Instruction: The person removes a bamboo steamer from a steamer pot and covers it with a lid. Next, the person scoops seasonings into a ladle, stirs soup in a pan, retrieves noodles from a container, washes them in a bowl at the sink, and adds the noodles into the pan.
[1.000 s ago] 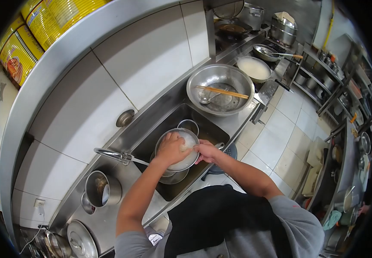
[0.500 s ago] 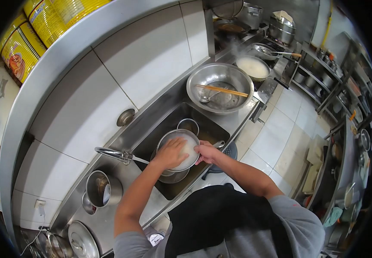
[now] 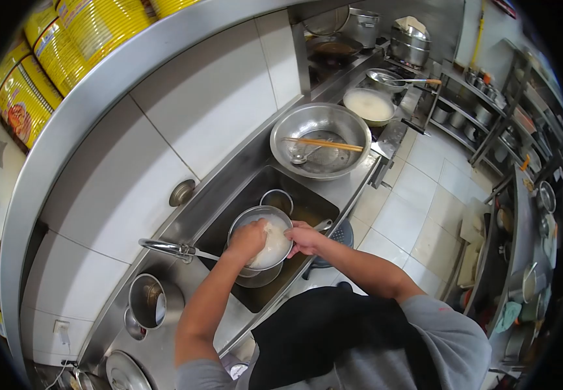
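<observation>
A round metal bowl (image 3: pixel 235 229) with white, wet rice (image 3: pixel 274 246) in it is held over the sink (image 3: pixel 255 301). My right hand (image 3: pixel 303 238) grips the bowl's right rim, thumb on top. Inside the bowl, my left hand (image 3: pixel 249 240) is curled into the rice; its fingertips are hidden. Under the bowl a second metal vessel (image 3: pixel 262 278) shows in part, and a small round container (image 3: pixel 277 203) stands behind it in the sink. The faucet (image 3: pixel 177 249) reaches in from the left.
Beyond the sink sits a large metal basin (image 3: pixel 281 140) holding chopsticks (image 3: pixel 324 143) and a ladle. A pan of whitish liquid (image 3: pixel 368 106) is on the stove. At left stand a metal pot (image 3: pixel 155 300) and a lid (image 3: pixel 125 372). Yellow cans (image 3: pixel 28 97) line the shelf overhead.
My left hand has gone from lying flat with fingers spread in the bowl to curled into the rice, now showing as a clump. My right hand stays on the rim. The view has shifted slightly.
</observation>
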